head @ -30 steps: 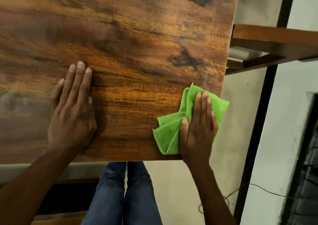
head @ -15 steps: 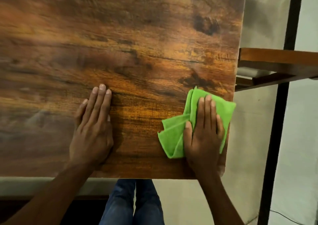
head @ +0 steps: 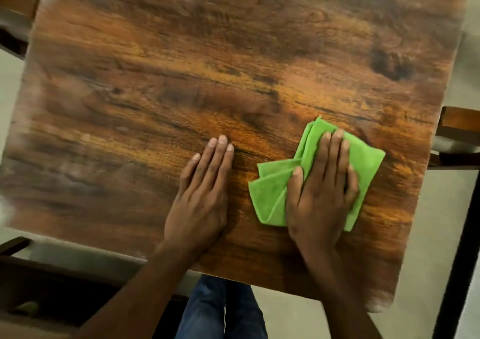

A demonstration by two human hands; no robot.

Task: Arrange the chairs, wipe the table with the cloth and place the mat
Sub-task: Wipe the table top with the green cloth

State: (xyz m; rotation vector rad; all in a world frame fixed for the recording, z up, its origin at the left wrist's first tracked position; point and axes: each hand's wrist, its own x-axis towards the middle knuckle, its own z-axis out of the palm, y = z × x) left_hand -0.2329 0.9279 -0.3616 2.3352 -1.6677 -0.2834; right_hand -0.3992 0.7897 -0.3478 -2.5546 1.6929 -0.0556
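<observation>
While the view is blurring at the edges, the notes below are holding to what is reading clearly.

Cloth: a folded green cloth (head: 270, 196) is lying flat on the table, near its right edge and toward the near side; folds are fanning out to the left of the hand, and one corner is poking out to the right.

Right hand: the right hand (head: 322, 193) is lying palm down on top of the cloth, fingers straight and close together, thumb resting across a fold; it is pressing, not curling round the fabric.

Left hand: the left hand (head: 202, 198) is resting flat on bare wood just beside the cloth, apart from it, fingers straight and holding nothing.

Table: the wood-grain table (head: 181, 92) is filling most of the view.

Chairs: part of a wooden chair (head: 459, 123) is showing past the right edge; another wooden chair piece (head: 15, 3) is peeking in at upper left.

Person: legs in blue jeans (head: 220, 310) are standing below the near edge.
</observation>
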